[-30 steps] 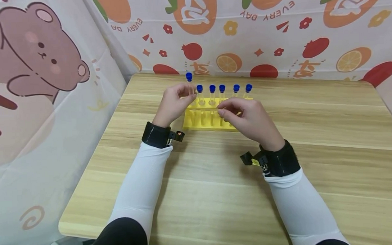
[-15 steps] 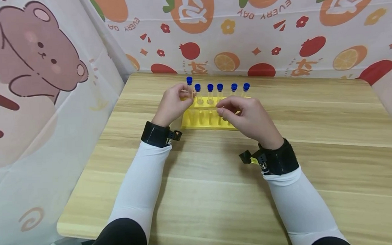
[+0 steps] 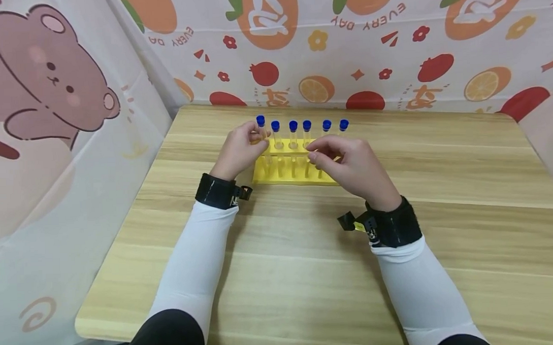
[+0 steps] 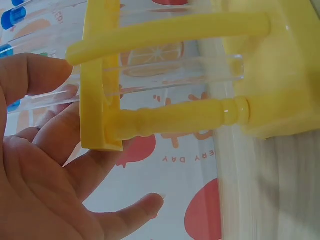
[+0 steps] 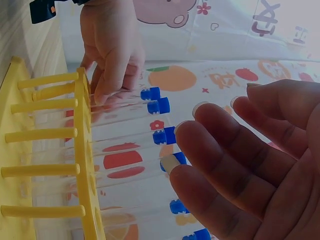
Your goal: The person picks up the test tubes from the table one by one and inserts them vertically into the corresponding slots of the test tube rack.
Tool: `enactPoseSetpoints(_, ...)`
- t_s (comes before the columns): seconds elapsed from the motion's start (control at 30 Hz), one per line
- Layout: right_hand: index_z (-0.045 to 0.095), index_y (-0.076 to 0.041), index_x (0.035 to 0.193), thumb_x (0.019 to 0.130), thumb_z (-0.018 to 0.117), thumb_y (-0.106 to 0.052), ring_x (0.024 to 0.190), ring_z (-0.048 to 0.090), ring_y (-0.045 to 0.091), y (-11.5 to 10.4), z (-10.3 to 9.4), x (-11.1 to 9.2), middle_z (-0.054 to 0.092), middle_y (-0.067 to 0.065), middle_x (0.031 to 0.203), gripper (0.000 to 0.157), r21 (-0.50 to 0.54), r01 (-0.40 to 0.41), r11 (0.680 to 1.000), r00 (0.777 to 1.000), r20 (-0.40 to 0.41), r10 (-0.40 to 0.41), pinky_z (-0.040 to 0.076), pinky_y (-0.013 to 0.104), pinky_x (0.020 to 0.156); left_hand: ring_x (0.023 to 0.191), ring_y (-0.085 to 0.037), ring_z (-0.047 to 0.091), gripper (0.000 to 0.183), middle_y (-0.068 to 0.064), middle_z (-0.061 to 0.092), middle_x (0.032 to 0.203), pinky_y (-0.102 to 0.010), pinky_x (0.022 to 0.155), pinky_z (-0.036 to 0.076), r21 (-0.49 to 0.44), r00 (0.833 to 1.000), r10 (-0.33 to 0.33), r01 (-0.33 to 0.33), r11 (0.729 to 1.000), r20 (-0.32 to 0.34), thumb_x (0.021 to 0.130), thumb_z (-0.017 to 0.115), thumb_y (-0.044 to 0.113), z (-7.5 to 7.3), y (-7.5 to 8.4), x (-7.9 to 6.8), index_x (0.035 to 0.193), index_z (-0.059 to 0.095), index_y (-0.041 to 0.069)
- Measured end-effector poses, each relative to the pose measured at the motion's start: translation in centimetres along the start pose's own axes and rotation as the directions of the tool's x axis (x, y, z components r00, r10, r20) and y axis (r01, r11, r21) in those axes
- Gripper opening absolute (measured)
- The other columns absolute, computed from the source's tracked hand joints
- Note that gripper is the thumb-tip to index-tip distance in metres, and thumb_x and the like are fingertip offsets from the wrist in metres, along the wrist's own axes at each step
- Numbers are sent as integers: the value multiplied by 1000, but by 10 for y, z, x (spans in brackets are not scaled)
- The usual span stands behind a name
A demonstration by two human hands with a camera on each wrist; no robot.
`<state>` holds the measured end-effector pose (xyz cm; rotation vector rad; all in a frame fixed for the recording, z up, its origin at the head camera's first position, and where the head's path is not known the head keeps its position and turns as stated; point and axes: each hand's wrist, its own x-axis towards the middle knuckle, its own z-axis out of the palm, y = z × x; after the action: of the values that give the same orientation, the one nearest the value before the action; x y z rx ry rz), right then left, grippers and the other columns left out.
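Note:
A yellow test tube rack (image 3: 299,182) stands near the far edge of the table, holding a row of clear test tubes with blue caps. My left hand (image 3: 237,151) pinches the leftmost test tube (image 3: 260,121) between thumb and fingers. That tube sits in the rack's end hole, its cap slightly higher than its neighbours'. In the left wrist view the thumb lies against the top plate of the rack (image 4: 95,115). My right hand (image 3: 349,162), its fingers loosely bent, is at the rack's right part and hides some tubes. The right wrist view shows its fingers (image 5: 225,185) holding nothing.
The wooden table (image 3: 298,273) stretches toward me and to the right. Behind it hangs a fruit-printed cloth (image 3: 336,38), and a bear-printed cloth (image 3: 67,200) covers the left side. Both wrists wear black straps (image 3: 394,224) with small cameras.
The leftmost test tube has gone down in the rack, its cap sinking close to the level of the others, with my left hand still gripping it. My right hand has hardly moved.

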<state>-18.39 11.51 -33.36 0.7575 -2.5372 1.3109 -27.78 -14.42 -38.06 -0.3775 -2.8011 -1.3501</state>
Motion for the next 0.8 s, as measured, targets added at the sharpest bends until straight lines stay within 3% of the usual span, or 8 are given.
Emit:
enactPoseSetpoints(0.3,73,-11,108,96,65,-27,73,60,9,3,-3,0,72,-3,90,21,-19,7,1000,1000,-6,-7,51,29,63,117,-26,59,13,-7,67,123,-39,96,52,14,999,10,-11,1000,51,91,65,15,0,-4,1,101,61,9)
enactPoseSetpoints(0.4,73,-12,107,96,65,-27,72,60,9,4,-3,-1,71,-3,90,21,-13,4,1000,1000,-5,-4,52,31,63,103,-26,57,20,-10,65,113,-36,86,53,42,995,9,-13,999,95,90,66,18,0,-6,2,107,62,8)
enactPoseSetpoints(0.53,73,-12,108,95,66,-28,72,60,9,7,-1,-2,71,-4,89,21,-8,-7,1000,1000,-1,7,50,27,60,87,-27,51,24,-12,58,98,-35,71,44,62,989,17,-26,998,145,91,67,21,1,-11,1,108,62,6)
enactPoseSetpoints(0.6,73,-12,108,95,66,-27,72,61,9,9,1,-3,71,-3,90,21,-5,-10,1000,1000,2,10,50,26,60,89,-27,51,25,-12,57,99,-35,74,45,62,987,11,-21,998,160,91,68,21,2,-14,-1,109,61,6)
enactPoseSetpoints(0.8,72,-11,110,95,66,-26,74,63,9,15,5,-6,72,-2,92,22,6,-40,999,999,-1,40,52,25,63,114,-29,52,36,-12,58,128,-46,102,46,56,984,0,-10,998,176,90,71,27,2,-25,-7,120,57,10)
